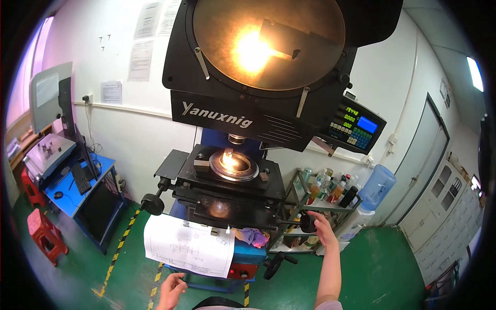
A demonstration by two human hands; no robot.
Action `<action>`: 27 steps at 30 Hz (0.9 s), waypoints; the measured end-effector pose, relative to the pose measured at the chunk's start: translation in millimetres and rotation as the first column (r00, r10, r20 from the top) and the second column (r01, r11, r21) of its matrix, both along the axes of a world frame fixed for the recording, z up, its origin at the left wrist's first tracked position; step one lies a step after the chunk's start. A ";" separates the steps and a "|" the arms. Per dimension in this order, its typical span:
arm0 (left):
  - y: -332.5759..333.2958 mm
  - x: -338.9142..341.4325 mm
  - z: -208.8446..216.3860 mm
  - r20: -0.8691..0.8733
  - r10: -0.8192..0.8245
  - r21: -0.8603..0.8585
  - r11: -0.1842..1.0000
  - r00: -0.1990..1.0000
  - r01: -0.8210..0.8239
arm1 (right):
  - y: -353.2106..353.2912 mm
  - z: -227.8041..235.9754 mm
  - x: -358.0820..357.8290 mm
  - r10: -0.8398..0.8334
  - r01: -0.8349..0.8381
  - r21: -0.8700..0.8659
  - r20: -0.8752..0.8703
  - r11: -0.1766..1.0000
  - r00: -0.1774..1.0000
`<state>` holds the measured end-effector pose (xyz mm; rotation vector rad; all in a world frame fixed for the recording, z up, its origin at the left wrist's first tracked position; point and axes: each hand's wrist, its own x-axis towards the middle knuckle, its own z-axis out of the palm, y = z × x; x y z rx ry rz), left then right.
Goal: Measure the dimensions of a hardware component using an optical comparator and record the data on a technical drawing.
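Observation:
A large black profile projector [217, 106] stands in front of me. Its round screen [227, 67] glows, with a bright spot and the dark shadow of a part on it. Below, light falls on a small bright piece [228, 157] on the round glass stage [248, 169]; the glare hides its exact shape. My right hand [324, 231] has its fingers around the black knob [308, 223] at the stage's right side. Low down, my left hand [172, 292] hangs with loosely curled fingers and nothing visible in it. Nearest to it is a sheet with a technical drawing [188, 247].
A handwheel [274, 265] and a purple cloth [252, 237] are by the base. A digital readout [356, 124] hangs at right, above a bottle shelf [338, 208] and a water dispenser [377, 188]. At left are a blue desk [106, 164] and red stools [46, 232].

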<state>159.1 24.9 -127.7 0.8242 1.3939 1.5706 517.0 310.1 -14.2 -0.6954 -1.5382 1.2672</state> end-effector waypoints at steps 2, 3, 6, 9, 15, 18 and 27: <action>0.2 -0.5 -0.7 -0.012 0.000 -0.021 1.000 1.000 -0.001 | -3.4 4.3 2.7 0.069 -0.072 -0.290 -0.019 0.954 0.997; 0.2 -0.8 -0.4 -0.012 -0.003 -0.023 1.000 1.000 0.002 | -1.2 2.1 5.5 0.066 -0.069 -0.291 -0.018 0.954 0.998; 0.1 -1.5 0.8 -0.009 -0.021 -0.016 1.000 1.000 0.021 | 4.0 -3.3 9.8 0.047 -0.038 -0.256 0.031 0.966 0.998; 0.8 -2.1 -0.2 -0.017 -0.027 -0.033 0.999 1.000 0.026 | 2.2 1.7 6.2 0.088 -0.077 -0.235 0.034 0.969 0.996; 0.7 -2.2 -3.6 -0.044 -0.041 -0.045 0.998 0.998 0.039 | -0.4 2.3 3.3 0.101 -0.097 -0.175 0.016 0.980 0.995; -0.1 -0.9 -1.0 -0.086 -0.043 -0.067 0.997 0.995 0.037 | 0.0 1.5 4.3 0.098 -0.095 -0.163 0.009 0.982 0.995; -0.2 -1.1 -7.0 -0.071 -0.080 -0.054 0.996 0.994 0.076 | -3.6 4.5 2.6 0.089 -0.085 -0.126 0.027 0.988 0.996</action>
